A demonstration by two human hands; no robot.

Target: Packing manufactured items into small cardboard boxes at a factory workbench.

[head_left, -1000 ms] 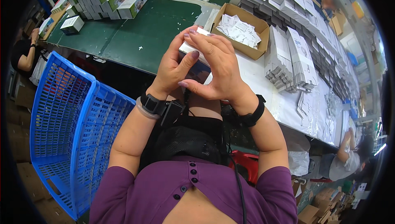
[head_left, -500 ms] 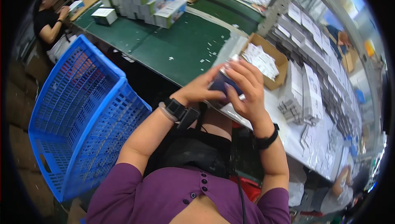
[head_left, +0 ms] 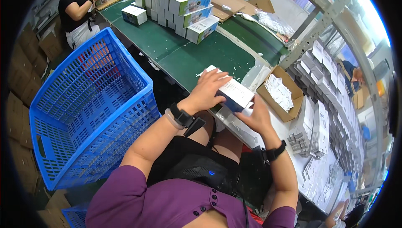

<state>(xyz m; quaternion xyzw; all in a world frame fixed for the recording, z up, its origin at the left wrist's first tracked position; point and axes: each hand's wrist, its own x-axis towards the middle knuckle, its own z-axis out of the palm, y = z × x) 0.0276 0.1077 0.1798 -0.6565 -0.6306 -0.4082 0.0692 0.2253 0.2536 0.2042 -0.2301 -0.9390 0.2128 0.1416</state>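
A small oblong carton (head_left: 235, 90), white on top and dark blue on its near side, lies lengthwise at the front edge of the green table. Over its left end my left hand (head_left: 207, 90) is laid, fingers across the white top and thumb against the near side. At the opposite end, my right hand (head_left: 258, 116) holds the carton with the thumb on the blue side; its other fingers are partly hidden behind that end. Just beyond my right hand stands an open cardboard box (head_left: 298, 102) with folded white paper slips (head_left: 278, 93) in it.
A large blue plastic crate (head_left: 90, 119) stands at my left. Finished-looking cartons (head_left: 178, 4) are stacked at the back of the green table (head_left: 167, 50). Flat white cartons (head_left: 310, 129) fill the right side beside a metal post (head_left: 307, 39). A co-worker (head_left: 77, 8) handles a carton at far left.
The carton has turned from a tilted hold between close-together hands to lying lengthwise, white face up. My hands have spread to its two ends. The whole view has shifted.
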